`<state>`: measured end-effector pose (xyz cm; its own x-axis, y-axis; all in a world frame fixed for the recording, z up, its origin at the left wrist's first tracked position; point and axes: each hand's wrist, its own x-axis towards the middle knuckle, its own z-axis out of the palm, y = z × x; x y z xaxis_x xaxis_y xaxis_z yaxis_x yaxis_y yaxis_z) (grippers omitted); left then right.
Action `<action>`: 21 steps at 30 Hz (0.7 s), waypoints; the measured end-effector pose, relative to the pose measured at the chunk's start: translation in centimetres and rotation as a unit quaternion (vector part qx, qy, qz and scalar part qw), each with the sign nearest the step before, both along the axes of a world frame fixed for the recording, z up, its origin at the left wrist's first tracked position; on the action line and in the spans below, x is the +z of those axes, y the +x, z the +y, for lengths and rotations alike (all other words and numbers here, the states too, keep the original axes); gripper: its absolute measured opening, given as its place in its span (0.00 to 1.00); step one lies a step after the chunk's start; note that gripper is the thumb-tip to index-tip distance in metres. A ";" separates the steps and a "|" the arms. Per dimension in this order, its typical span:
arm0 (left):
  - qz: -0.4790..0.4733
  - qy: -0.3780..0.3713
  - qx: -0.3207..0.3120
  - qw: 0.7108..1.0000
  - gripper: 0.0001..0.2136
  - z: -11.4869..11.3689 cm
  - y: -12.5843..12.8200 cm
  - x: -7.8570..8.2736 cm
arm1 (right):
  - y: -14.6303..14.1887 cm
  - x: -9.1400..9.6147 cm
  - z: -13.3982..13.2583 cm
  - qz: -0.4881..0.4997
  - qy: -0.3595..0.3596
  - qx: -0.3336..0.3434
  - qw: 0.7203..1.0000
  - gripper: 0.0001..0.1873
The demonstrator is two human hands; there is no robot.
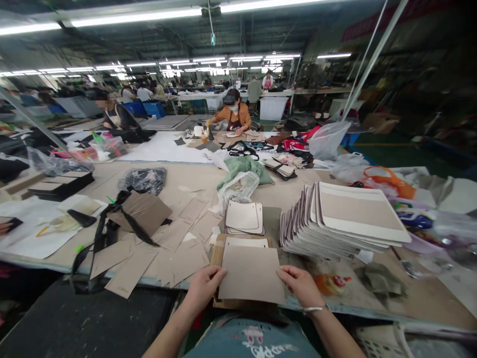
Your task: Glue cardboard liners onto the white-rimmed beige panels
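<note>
A grey-brown cardboard sheet (250, 274) is pinched at its two side edges by my left hand (204, 287) and my right hand (301, 285). It lies over or just above a white panel (246, 242) and a brown board (216, 252) at the table's front edge; whether it touches them I cannot tell. Straight behind sits a small pile of white panels (244, 217) with dark edges. To the right leans a tall stack of white and beige panels (357, 211). Loose cardboard pieces (182, 261) are scattered left of my left hand.
A bundle of cardboard (143, 215) with black straps stands at the left. Behind the pile lie a clear plastic bag (240, 186) and green cloth (242, 169). An orange-capped glue bottle (331, 283) lies near my right hand. A co-worker (234, 114) works across the table.
</note>
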<state>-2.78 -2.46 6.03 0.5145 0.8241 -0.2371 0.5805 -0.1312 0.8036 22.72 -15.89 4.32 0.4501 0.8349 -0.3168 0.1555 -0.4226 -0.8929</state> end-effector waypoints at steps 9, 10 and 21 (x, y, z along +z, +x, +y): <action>0.145 0.050 -0.087 0.984 0.18 5.2 1.4 -2.4 | 0.6 -2.4 4.5 -0.135 -0.060 0.009 0.989 0.14; 0.151 0.053 -0.094 0.983 0.17 5.5 1.7 -2.5 | 0.7 -2.6 4.8 -0.144 -0.072 0.010 0.987 0.12; 0.231 0.065 -0.141 0.960 0.17 6.6 2.9 -5.0 | 1.4 -3.3 6.0 -0.137 -0.199 0.001 0.971 0.10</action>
<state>0.11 4.16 1.07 0.5853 0.7061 -0.3985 0.7985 -0.4167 0.4345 24.10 -9.85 1.03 0.5608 0.6726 -0.4829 0.3648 -0.7243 -0.5851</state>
